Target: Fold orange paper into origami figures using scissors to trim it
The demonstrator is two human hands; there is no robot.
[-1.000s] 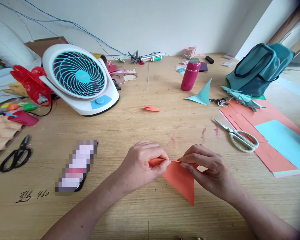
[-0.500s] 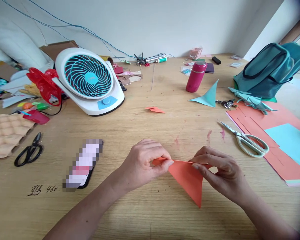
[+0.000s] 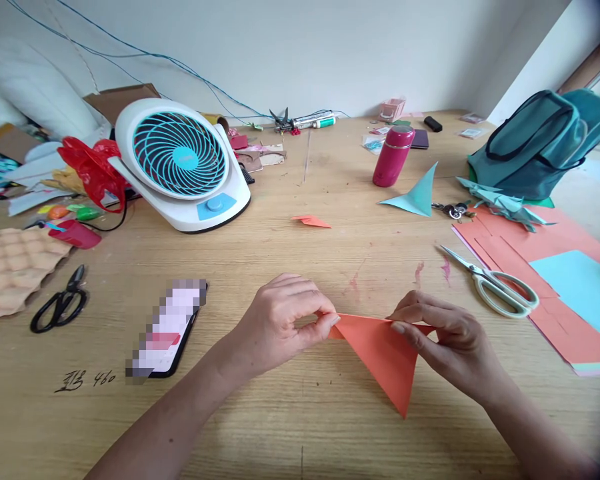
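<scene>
Paper (image 3: 380, 350), orange and folded to a triangular form, is located just right of the lower centre of the frame, stretched between my two hands over the table (image 3: 260, 433). My left hand (image 3: 287, 325) is pinching its upper left corner between thumb and forefinger, remaining fingers curled. My right hand (image 3: 445, 340) is pinching the upper edge near its far end, thumb on the near face; the right corner shows between my fingers.

Orientation: the long upper edge runs from hand to hand, nearly level, dipping slightly toward the right of the frame. The body hangs below that edge, its free tip pointing toward the bottom of the frame. I cannot tell whether the tip touches the wood. From my left hand, the sheet lies to the right; from my right hand, to the left and below. My right hand is nearer the free tip.

Surroundings: a small folded orange piece (image 3: 311, 221) lies beyond my hands, above the centre of the frame. White-handled scissors (image 3: 509, 293) lie at centre right, beside coloured sheets (image 3: 570, 341). A phone (image 3: 173, 333) lies at lower left.
</scene>
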